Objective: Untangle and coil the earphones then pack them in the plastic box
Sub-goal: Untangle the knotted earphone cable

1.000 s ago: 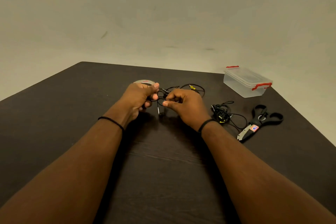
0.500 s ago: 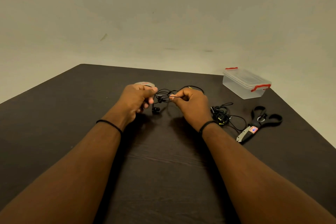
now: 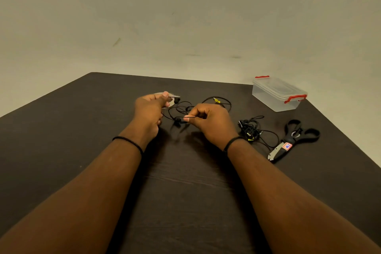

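Your table [image 3: 82, 130] carrying closed plastic box [image 3: 278, 94] far right. Your left hand [image 3: 149, 114] pinching earbud end, right hand [image 3: 210, 121] pinching cord; earphones [image 3: 181, 109] hanging tangled between them above table.

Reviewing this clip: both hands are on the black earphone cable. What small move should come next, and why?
Probably draw the hands a little further apart to open the loops. The left hand pinches one end near an earbud, the right hand pinches the cable, and crossed loops of the earphones hang between them. The plastic box has its lid on.
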